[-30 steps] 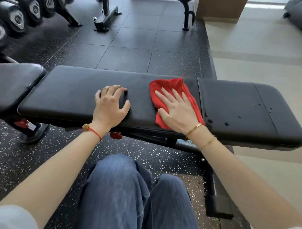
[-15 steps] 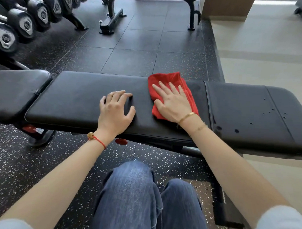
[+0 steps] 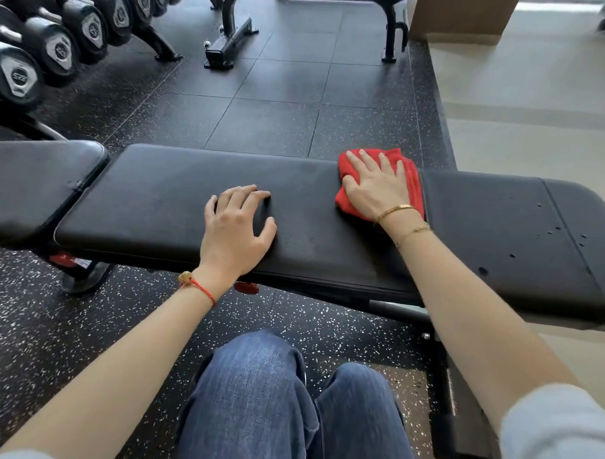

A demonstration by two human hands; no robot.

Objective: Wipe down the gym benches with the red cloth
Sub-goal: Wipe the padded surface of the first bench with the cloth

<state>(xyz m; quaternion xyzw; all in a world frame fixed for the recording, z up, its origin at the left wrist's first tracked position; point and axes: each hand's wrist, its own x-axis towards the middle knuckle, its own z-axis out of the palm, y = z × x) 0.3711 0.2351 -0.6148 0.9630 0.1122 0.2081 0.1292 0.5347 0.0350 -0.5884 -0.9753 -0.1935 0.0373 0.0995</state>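
We kneel on speckled rubber gym flooring (image 3: 84,342), a dumbbell rack (image 3: 53,49) off beyond our left fingertips. The wiping step is in hand: our right hand (image 3: 376,189) presses the red cloth (image 3: 410,185) flat on the long pad of the bench (image 3: 158,203), fingers spread and extended over it, pinning it by the palm, not clenching it. The cloth lies under those fingers, just short of the seam to the next pad (image 3: 500,219). Our left hand (image 3: 237,227) rests released, fingers loosely curled, bracing on bare vinyl. Next we likely sweep past the seam, where several dark droplets (image 3: 483,270) wait well beyond the cloth.
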